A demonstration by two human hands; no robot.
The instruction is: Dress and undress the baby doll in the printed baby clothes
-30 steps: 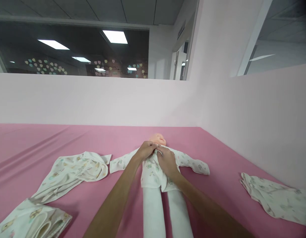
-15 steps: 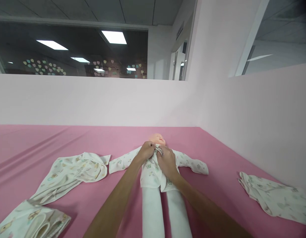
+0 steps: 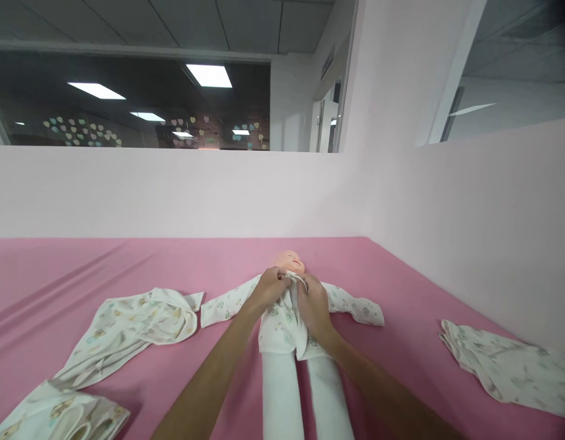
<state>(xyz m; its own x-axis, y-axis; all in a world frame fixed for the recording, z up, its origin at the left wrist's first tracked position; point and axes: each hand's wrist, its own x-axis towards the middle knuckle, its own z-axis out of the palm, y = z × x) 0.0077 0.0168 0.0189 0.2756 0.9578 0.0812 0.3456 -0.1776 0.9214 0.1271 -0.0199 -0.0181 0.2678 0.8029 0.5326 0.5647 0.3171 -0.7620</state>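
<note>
A baby doll lies on its back on the pink sheet, head away from me, white legs toward me. It wears a white printed top with sleeves spread to both sides. My left hand and my right hand meet at the doll's chest just under the chin. Both hands have fingers curled, pinching the top's front edges near the collar.
A crumpled printed garment lies left of the doll. A folded one sits at the bottom left corner. Another printed cloth lies at the right near the pale pink wall. A second wall runs along the back.
My hands stay at the doll's collar, with only small finger shifts. The view has tilted slightly, so everything sits a little lower in the frame.
</note>
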